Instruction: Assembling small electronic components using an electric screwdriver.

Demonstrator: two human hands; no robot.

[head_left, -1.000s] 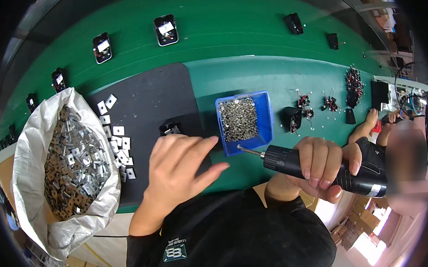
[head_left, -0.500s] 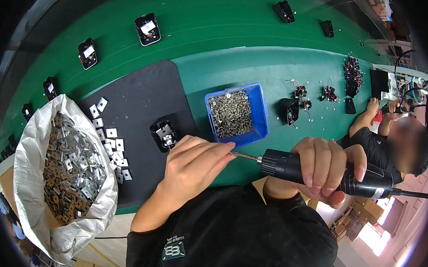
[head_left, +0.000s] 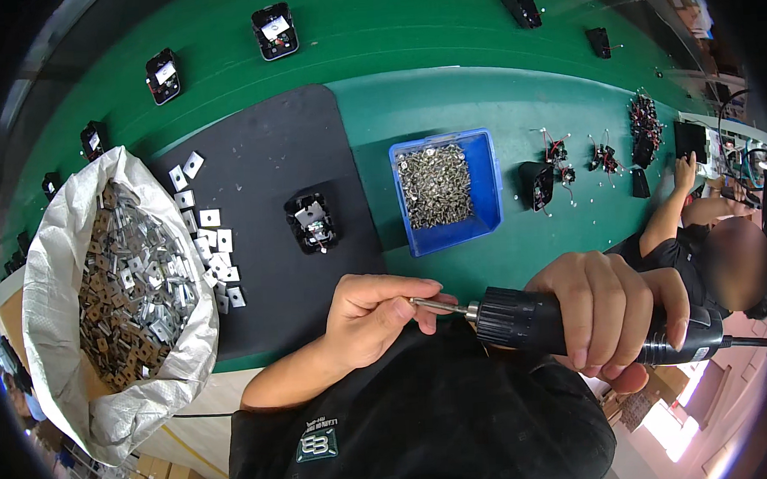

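At near right, our right hand [head_left: 614, 315] grasps a black cylindrical electric screwdriver [head_left: 520, 318]; our left hand [head_left: 372, 319] meets its slim silver bit [head_left: 445, 306], but we cannot tell whether it pinches anything. We find its pale label [head_left: 703, 353] too small to read.

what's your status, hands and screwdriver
Right hand gripping black electric screwdriver. Left hand at tip of bit. Blue bin beyond, not in the way.

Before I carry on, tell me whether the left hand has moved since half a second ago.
Yes: the left hand has moved down the picture, away from the blue bin's near edge.
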